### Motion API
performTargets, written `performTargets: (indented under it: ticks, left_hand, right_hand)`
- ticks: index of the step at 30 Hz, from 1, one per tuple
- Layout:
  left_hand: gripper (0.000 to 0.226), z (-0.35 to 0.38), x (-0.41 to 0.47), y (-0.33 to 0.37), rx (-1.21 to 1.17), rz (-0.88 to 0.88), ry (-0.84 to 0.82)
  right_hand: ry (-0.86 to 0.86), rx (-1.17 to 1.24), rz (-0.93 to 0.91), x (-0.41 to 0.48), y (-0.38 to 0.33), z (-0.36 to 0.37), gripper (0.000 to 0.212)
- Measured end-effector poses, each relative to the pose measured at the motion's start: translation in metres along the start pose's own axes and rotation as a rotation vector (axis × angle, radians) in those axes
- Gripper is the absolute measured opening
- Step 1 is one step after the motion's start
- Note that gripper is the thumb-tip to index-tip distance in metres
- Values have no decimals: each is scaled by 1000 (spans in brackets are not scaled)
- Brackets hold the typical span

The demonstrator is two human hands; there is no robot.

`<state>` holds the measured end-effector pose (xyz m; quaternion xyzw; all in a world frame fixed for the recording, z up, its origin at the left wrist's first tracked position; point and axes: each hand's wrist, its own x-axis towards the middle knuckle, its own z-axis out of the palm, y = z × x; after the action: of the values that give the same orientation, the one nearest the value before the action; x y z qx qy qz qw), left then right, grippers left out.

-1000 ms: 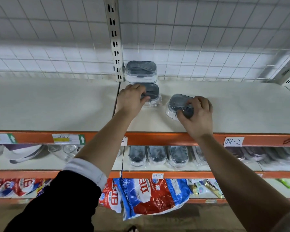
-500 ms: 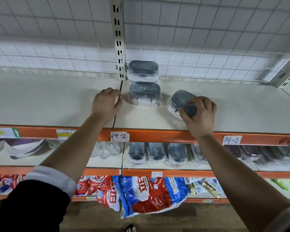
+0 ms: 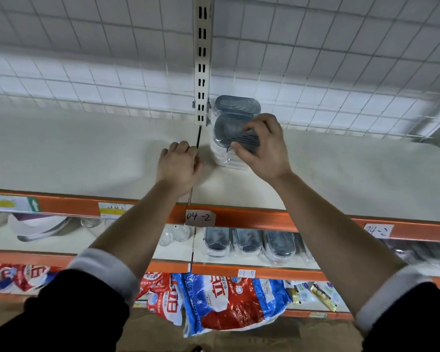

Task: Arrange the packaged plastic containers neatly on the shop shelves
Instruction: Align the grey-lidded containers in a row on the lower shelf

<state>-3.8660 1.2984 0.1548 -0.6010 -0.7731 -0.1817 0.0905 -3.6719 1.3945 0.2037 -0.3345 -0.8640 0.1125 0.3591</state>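
Observation:
My right hand (image 3: 263, 148) grips a clear plastic container with a grey lid (image 3: 233, 134) and holds it on top of another wrapped container (image 3: 226, 158) on the top shelf (image 3: 341, 179). A third grey-lidded container (image 3: 238, 105) stands just behind them against the wire back, next to the upright post. My left hand (image 3: 179, 167) rests on the shelf to the left of the stack, fingers curled, holding nothing.
A slotted metal upright (image 3: 202, 59) and a wire grid close the back of the shelf. Below the orange shelf edge (image 3: 252, 219), more packaged containers (image 3: 247, 242) stand in a row. Detergent bags (image 3: 221, 301) fill the lowest shelf, and bowls (image 3: 41, 227) lie at the left.
My right hand has carried its container left and back, onto the container in front of the post. My left hand has let go of that lower container and drawn back to the left.

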Motion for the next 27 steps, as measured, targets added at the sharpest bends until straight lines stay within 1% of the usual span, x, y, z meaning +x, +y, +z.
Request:
performTargets:
  ticks: [3, 8, 11, 13, 15, 18, 21, 23, 27]
  left_hand:
    - [33, -1, 1, -1, -21, -25, -5]
    - [34, 0, 1, -4, -23, -18, -9]
    - [35, -2, 0, -3, -19, -10, 8]
    - [34, -5, -1, -3, -13, -1, 18]
    - [32, -10, -2, -2, -1, 14, 37]
    - [26, -19, -10, 9, -66, 9, 141]
    - [22, -26, -29, 37, -157, 26, 263]
    - [22, -28, -46, 59, -165, 74, 295]
    - [23, -31, -81, 97, -192, 99, 305]
  right_hand:
    - [-25, -83, 27, 15, 2, 10, 39]
    - [37, -237, 64, 11, 1, 16, 42]
    - [-37, -278, 94, 10, -2, 13, 42]
    - [-95, -270, 100, 7, -5, 6, 45]
    - [-107, -220, 100, -2, -7, -4, 48]
    - [-31, -147, 94, -25, -6, -23, 46]
    - [-11, -118, 125, -50, -2, -38, 41]
    - [8, -100, 138, -68, 2, -48, 38]
    - [47, -68, 99, -111, 9, -66, 31]
